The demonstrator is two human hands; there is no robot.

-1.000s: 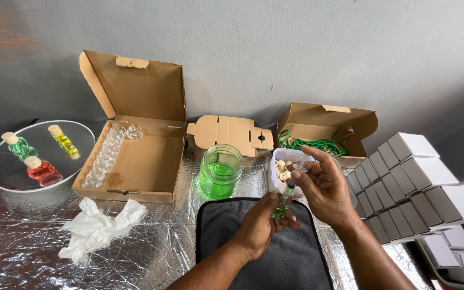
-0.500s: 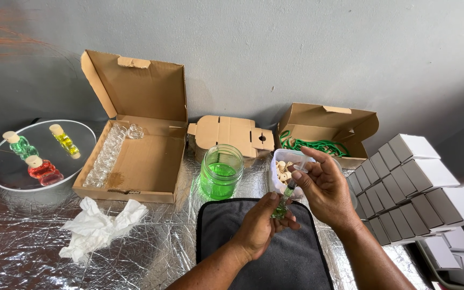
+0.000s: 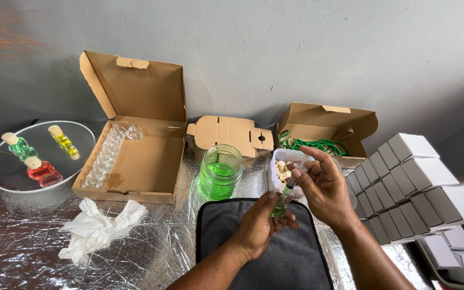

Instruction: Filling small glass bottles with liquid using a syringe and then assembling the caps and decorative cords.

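While the left hand (image 3: 261, 225) grips a small green bottle (image 3: 279, 208), the right hand (image 3: 323, 185) pinches a syringe (image 3: 291, 182), filling it; next needs steady aim.

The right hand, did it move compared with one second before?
No. The right hand holds a syringe over the small bottle in the left hand, in the same place beside the green jar.

A small home packing workshop. Foil-covered table (image 3: 38, 252) against a bare grey wall (image 3: 275, 48). Open cardboard boxes (image 3: 135, 129) far, stacked white cartons (image 3: 420, 177) right.
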